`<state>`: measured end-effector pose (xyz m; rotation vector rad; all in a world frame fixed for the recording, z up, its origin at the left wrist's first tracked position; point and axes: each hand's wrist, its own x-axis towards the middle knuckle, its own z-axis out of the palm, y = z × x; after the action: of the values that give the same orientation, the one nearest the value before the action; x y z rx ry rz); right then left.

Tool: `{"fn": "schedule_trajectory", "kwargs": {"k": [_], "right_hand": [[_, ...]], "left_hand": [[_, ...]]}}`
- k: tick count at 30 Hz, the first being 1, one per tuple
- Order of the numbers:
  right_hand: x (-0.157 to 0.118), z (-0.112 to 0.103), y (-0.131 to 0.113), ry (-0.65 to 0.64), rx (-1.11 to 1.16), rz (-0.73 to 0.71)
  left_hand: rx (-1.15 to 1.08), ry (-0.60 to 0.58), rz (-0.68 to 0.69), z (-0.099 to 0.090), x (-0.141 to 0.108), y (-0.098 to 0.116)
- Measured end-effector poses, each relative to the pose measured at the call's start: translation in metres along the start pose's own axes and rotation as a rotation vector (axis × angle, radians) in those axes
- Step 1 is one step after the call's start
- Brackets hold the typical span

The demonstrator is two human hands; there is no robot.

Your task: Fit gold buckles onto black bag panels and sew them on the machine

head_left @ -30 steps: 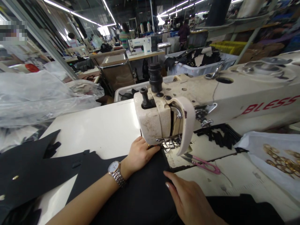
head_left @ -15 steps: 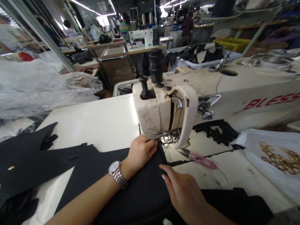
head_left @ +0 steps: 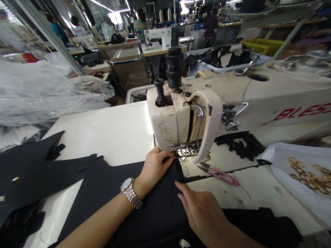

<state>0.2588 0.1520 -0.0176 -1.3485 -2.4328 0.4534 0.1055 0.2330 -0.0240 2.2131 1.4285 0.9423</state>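
Observation:
A large black piece of material [head_left: 157, 210] lies over the white table below the head of the sewing machine [head_left: 170, 120]. My left hand [head_left: 156, 165], with a watch on its wrist, rests on the material just left of the presser foot, fingers bent and pressed together at the edge. Nearer to me, my right hand [head_left: 201, 206] has its thumb and forefinger closed on the material's right edge. Pink-handled snips [head_left: 223, 176] lie on the machine bed, right of the needle area.
Gold rings lie on a white bag [head_left: 281, 155] at the right. Black strips [head_left: 240, 144] sit behind the snips. More black pieces [head_left: 33, 172] cover the left side. Clear plastic bags [head_left: 46, 89] are at the far left; people work in the background.
The view has shifted slightly. My left fingers at the material's edge have changed their bend a little; my right hand has hardly moved.

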Motion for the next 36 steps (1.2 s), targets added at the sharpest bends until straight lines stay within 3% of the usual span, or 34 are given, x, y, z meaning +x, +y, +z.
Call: {"fn": "schedule_trajectory", "kwargs": {"k": [9,21,29,36], "right_hand": [[-0.0011,-0.0006,0.0005,0.016,-0.047,-0.061],[0.0016,-0.0057,0.0030,-0.086,-0.034,-0.067],[-0.0042,-0.0033,0.0014,-0.026,-0.046,-0.056],[-0.0030,-0.0049,0.0025,-0.001,-0.035,-0.075]], "left_hand": [[0.006,0.015,-0.112,0.0042,0.0011,0.0061],[0.050,0.028,-0.008,0.0013,0.0003,0.0016],[0.121,0.071,0.077,0.0038,-0.0065,0.0084],[0.076,0.048,-0.012,0.0039,-0.0049,0.0093]]}}
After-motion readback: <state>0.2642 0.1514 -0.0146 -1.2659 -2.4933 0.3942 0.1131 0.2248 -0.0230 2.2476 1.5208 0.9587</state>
